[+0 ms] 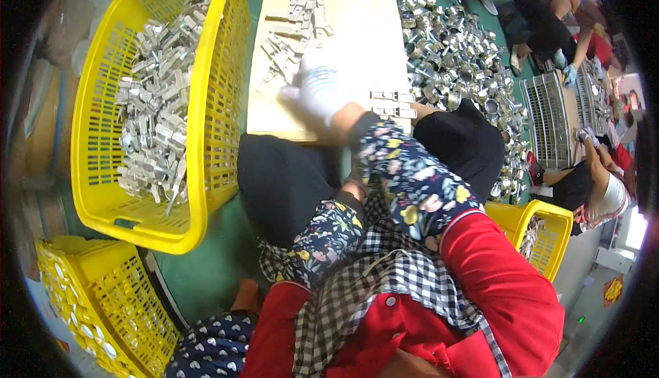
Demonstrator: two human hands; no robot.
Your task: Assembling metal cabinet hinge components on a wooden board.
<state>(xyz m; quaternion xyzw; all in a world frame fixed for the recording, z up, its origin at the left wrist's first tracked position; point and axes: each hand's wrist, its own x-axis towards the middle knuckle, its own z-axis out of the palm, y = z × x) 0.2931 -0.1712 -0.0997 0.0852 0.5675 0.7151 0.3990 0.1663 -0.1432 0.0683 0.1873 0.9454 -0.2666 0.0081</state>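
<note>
My right hand [319,93], in a white glove, reaches left across a pale wooden board [364,14] in front of my knees. It is smeared by motion, so what its fingers do, or whether they hold anything, does not show. Just beyond it lies a loose heap of flat metal clip-like pieces [302,18]. A few similar metal pieces [393,112] sit side by side at the board's right edge. Of my left hand only the wrist [353,187] shows, below the board's near edge; my right sleeve crosses over it and hides the fingers.
A yellow basket [199,138] full of metal pieces stands left of the board. Round metal parts [460,62] cover the green floor at right. More yellow baskets are at lower left [130,302] and right [556,241]. People work beside grey crates [547,121].
</note>
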